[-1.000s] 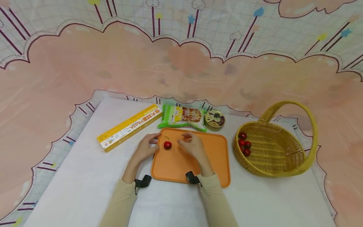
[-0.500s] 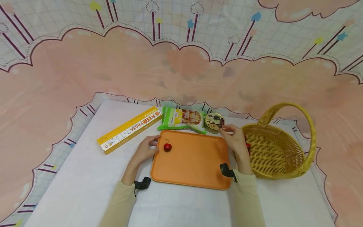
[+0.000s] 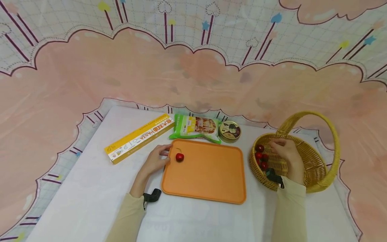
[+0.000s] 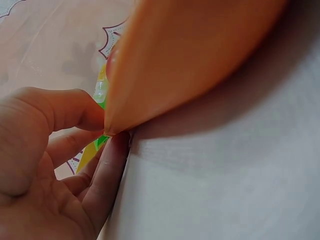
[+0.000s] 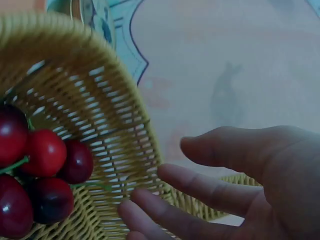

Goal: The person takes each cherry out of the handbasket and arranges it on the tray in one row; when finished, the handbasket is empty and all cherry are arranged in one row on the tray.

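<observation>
An orange tray [image 3: 208, 174] lies on the table, with one red cherry [image 3: 179, 157] near its upper left corner. My left hand [image 3: 155, 160] holds the tray's left edge; in the left wrist view the thumb and fingers pinch the rim. Over the inside of the yellow wicker basket [image 3: 259, 176] hovers my right hand [image 3: 288, 155]. Its fingers [image 5: 215, 190] are extended and slightly bent, with nothing between them. Several dark red cherries [image 5: 46, 152] cluster at the basket's left side, apart from the fingertips.
Behind the tray lie a green-and-white food packet [image 3: 198, 127] and a round tin [image 3: 230, 130]. A yellow pasta box [image 3: 140, 137] lies slanted at the left. The basket's tall handle [image 3: 334, 148] arches up at the right.
My right hand has moved right from above the tray, past the tin, into the space over the basket. The left hand stays at the tray edge, and the single cherry has not moved.
</observation>
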`<action>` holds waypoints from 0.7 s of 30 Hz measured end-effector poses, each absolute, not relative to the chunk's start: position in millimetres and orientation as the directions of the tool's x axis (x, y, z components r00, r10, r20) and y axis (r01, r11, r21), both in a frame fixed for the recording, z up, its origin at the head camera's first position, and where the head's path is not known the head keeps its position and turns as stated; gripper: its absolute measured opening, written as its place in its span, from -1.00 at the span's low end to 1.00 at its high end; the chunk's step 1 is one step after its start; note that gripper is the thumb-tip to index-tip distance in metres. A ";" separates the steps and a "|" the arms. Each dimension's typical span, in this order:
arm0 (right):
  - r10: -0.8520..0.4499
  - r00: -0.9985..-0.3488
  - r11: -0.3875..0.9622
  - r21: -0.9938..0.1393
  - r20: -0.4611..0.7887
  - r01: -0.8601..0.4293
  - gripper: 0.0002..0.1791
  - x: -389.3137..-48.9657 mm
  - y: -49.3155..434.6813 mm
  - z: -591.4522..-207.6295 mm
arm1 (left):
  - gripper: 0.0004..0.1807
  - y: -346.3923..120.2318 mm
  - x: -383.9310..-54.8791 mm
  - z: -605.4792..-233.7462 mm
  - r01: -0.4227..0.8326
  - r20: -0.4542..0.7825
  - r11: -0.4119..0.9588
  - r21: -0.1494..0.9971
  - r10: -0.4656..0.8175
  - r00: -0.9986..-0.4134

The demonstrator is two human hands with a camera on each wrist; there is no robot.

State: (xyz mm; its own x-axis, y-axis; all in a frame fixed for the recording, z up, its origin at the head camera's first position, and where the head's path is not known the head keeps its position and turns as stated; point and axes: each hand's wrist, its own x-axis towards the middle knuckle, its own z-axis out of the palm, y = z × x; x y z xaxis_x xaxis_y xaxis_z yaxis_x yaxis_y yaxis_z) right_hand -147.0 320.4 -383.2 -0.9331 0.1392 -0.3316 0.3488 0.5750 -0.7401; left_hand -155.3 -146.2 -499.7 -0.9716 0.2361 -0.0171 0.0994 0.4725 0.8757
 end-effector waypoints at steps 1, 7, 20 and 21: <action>0.132 -0.929 0.583 -0.731 -0.345 0.354 -0.39 -146.8 322.6 -384.0 | -0.41 -146.2 -155.1 -499.7 0.098 -0.018 0.475 0.874 0.234 -0.972; 0.080 -0.900 0.646 -0.665 -0.428 0.374 -0.46 -149.8 332.1 -389.6 | -0.41 -145.5 -155.4 -500.3 0.097 -0.021 0.473 0.876 0.237 -0.971; -0.017 -0.850 0.617 -0.674 -0.527 0.406 -0.61 -151.9 330.5 -403.5 | -0.41 -147.5 -154.9 -499.5 0.096 -0.022 0.458 0.884 0.245 -0.969; -0.017 -0.849 0.617 -0.674 -0.527 0.406 -0.62 -153.0 330.5 -404.8 | -0.41 -147.5 -154.8 -499.4 0.095 -0.022 0.456 0.885 0.246 -0.969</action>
